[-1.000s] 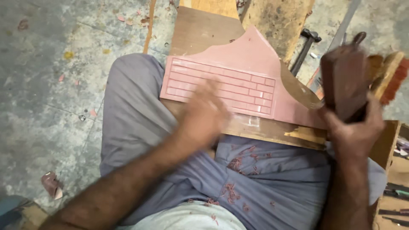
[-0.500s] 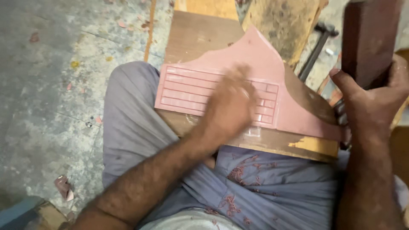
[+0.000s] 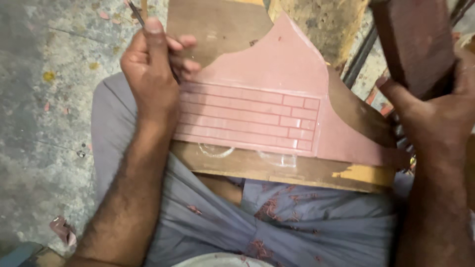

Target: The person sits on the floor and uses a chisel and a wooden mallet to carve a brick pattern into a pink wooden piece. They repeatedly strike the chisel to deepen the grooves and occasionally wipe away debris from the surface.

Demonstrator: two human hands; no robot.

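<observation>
A pink slab [image 3: 277, 94] with a pointed top and a carved brick pattern lies on a brown wooden board [image 3: 277, 170] across my lap. My left hand [image 3: 153, 69] rests at the slab's upper left corner and pinches a thin dark tool [image 3: 136, 12] that sticks up past my thumb. My right hand [image 3: 430, 113] grips a dark reddish-brown wooden block [image 3: 415, 39], held upright at the slab's right side, above the board's edge.
Grey trousers [image 3: 307, 222] carry pink shavings below the board. Stained concrete floor [image 3: 44, 123] lies to the left, with a pink scrap [image 3: 62, 230] on it. More worn wooden boards [image 3: 326, 20] lie beyond the slab.
My left hand moved from the middle of the brick pattern to the slab's upper left corner, the thin tool now showing. The right hand with the block stays raised at the right.
</observation>
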